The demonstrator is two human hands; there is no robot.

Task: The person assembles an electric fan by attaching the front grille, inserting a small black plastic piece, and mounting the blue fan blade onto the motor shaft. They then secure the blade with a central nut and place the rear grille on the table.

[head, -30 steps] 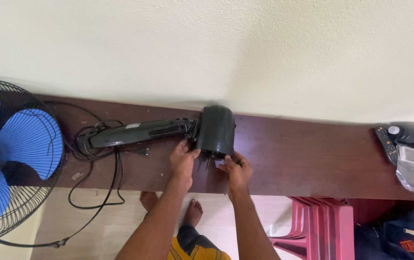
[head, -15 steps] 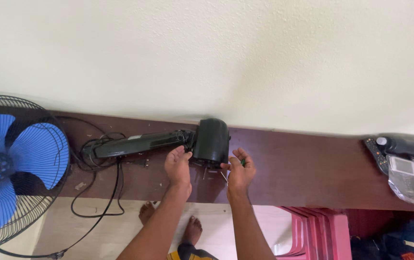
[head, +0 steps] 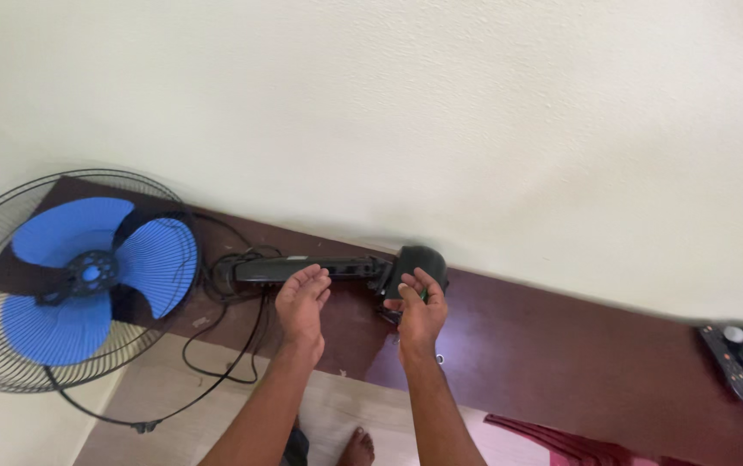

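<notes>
Two hands at the black motor housing (head: 419, 263) lying on the desk (head: 561, 354): my right fingers (head: 414, 289) pinch a small green-handled tool just before it; my left fingers (head: 306, 285) hover spread, empty, nearer the stem (head: 302, 269). Steadying the housing first seems wise.

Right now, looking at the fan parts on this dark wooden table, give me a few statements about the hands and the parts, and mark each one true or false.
1. The right hand is at the black motor housing. True.
2. The left hand grips the power cord. False: it hovers open near the black fan neck, holding nothing.
3. The blue fan blade sits inside a wire grille on the left. True.
4. The motor housing lies on the floor. False: it rests on the dark wooden table, against the wall.
5. A remote control lies at the table's right end. True.
</notes>
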